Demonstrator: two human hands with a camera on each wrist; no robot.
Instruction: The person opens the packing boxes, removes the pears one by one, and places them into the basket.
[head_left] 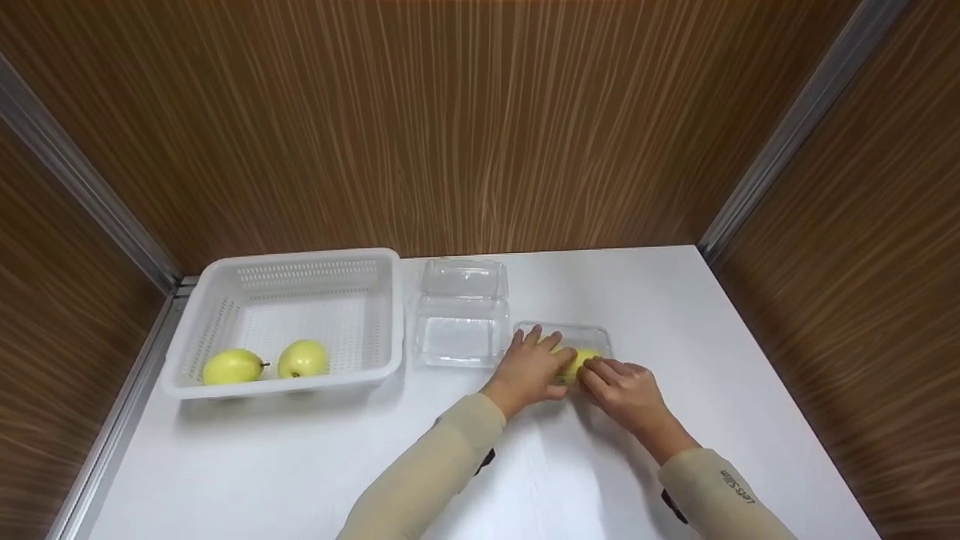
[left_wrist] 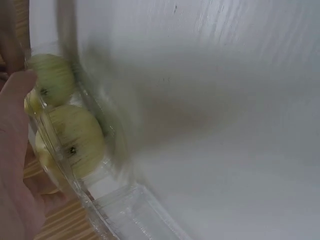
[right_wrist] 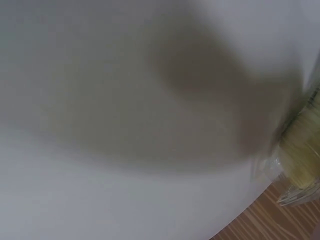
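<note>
A clear plastic clamshell box stands on the white table, and yellow-green pears show through its wall in the left wrist view. My left hand lies over its top left part, fingers spread and thumb toward the near edge. At the near right edge, my right hand grips the box with curled fingers. Only part of the box, with a blurred yellow pear inside, enters the right wrist view. Just left of it stands a second clear clamshell box, its lid up.
On the left, a white perforated basket holds two yellow-green pears near its front wall. Wood-grain panels enclose the white table at the back and both sides.
</note>
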